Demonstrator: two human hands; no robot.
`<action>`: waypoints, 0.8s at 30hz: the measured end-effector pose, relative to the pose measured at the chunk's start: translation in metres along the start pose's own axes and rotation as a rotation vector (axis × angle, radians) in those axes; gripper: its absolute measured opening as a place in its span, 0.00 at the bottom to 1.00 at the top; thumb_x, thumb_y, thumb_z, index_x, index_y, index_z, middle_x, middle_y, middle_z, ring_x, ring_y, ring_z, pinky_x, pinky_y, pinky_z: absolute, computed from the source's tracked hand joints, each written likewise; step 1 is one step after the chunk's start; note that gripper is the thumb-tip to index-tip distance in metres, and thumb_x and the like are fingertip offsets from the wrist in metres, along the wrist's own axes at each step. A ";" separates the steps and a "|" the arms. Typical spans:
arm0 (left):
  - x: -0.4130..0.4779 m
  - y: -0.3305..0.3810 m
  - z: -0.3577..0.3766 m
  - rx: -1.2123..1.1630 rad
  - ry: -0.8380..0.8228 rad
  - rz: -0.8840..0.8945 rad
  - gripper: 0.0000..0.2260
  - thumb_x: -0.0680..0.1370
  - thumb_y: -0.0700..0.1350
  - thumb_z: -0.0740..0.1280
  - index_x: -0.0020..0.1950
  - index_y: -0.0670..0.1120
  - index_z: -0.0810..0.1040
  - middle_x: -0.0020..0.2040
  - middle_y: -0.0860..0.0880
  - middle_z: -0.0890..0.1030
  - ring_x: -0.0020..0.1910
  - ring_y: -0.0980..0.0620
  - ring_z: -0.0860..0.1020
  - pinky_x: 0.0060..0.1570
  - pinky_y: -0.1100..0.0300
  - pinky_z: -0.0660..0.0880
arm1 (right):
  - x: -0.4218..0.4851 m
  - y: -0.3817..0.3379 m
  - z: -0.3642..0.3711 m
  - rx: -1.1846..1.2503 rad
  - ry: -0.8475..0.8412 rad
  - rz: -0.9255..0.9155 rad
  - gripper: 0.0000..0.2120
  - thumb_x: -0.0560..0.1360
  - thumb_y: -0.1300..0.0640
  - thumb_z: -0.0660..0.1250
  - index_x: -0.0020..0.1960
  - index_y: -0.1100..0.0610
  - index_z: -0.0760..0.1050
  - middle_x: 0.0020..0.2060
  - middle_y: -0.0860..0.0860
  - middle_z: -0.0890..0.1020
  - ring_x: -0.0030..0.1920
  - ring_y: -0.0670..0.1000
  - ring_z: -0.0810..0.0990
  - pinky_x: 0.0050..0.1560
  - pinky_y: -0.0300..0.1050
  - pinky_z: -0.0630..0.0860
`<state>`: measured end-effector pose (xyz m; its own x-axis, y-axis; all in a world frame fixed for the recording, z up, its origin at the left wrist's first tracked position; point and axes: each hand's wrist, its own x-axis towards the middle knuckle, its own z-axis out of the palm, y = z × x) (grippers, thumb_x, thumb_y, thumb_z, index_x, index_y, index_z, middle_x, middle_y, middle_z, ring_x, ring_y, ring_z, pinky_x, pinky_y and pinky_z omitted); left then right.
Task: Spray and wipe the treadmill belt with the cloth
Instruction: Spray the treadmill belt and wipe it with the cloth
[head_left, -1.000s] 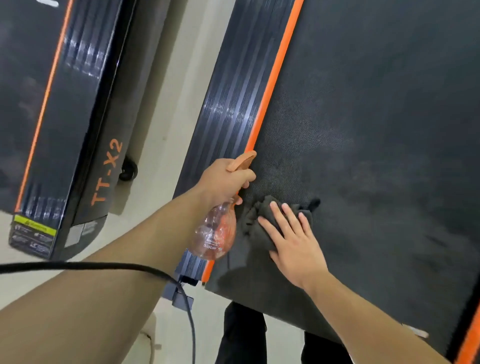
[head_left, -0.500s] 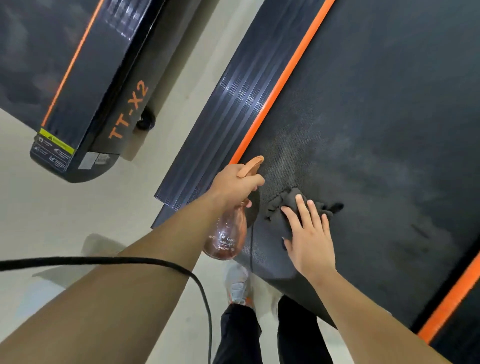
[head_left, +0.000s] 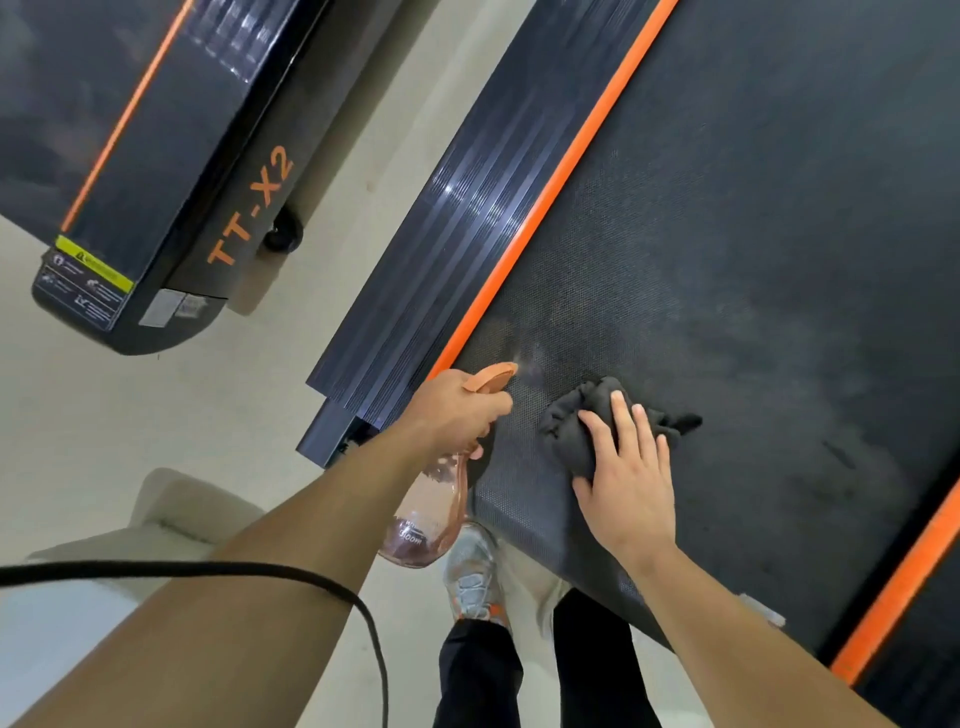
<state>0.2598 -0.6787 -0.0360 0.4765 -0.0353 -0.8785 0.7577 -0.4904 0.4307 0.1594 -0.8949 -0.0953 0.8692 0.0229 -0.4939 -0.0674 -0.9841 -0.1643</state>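
Observation:
The dark treadmill belt (head_left: 753, 234) runs diagonally, bordered by orange strips and a ribbed side rail (head_left: 441, 249). My left hand (head_left: 452, 410) grips the neck of a pink clear spray bottle (head_left: 426, 519), its orange nozzle pointing at the belt near the left strip, where a faint mist shows. A crumpled dark cloth (head_left: 582, 415) lies on the belt near its rear edge. My right hand (head_left: 623, 478) presses on the cloth with fingers spread flat. Hazy damp patches mark the belt to the right.
A second treadmill (head_left: 171, 171) marked TT-X2 stands at the left across a strip of pale floor (head_left: 208, 405). A black cable (head_left: 260, 569) crosses my left forearm. My shoes (head_left: 472, 571) and dark trouser legs stand at the belt's rear edge.
The view has swung, so the belt lies more diagonally. My right hand and the cloth have shifted slightly along the belt. A faint mist now shows at the nozzle.

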 end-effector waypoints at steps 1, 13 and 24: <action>0.000 -0.003 0.000 0.010 -0.009 -0.005 0.09 0.77 0.45 0.71 0.41 0.42 0.77 0.35 0.45 0.77 0.30 0.46 0.75 0.35 0.54 0.74 | -0.002 -0.001 0.001 0.011 0.007 0.037 0.36 0.73 0.50 0.73 0.77 0.48 0.62 0.81 0.54 0.56 0.80 0.60 0.55 0.75 0.65 0.60; 0.006 0.001 -0.016 -0.036 0.114 0.082 0.15 0.75 0.48 0.71 0.48 0.35 0.82 0.45 0.38 0.83 0.30 0.47 0.79 0.38 0.54 0.76 | 0.097 -0.001 -0.023 -0.123 0.121 -0.386 0.35 0.78 0.49 0.68 0.81 0.49 0.58 0.82 0.55 0.54 0.80 0.61 0.55 0.76 0.63 0.60; -0.001 -0.029 -0.047 0.080 0.096 0.087 0.11 0.80 0.44 0.70 0.52 0.35 0.80 0.44 0.38 0.80 0.32 0.47 0.77 0.28 0.65 0.75 | 0.018 -0.055 0.021 -0.155 0.020 -0.554 0.44 0.72 0.46 0.74 0.82 0.50 0.56 0.82 0.55 0.51 0.81 0.60 0.53 0.76 0.63 0.60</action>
<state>0.2581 -0.6231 -0.0381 0.5822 0.0006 -0.8131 0.6753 -0.5572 0.4831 0.1678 -0.8366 -0.1133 0.7633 0.5407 -0.3536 0.4721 -0.8404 -0.2662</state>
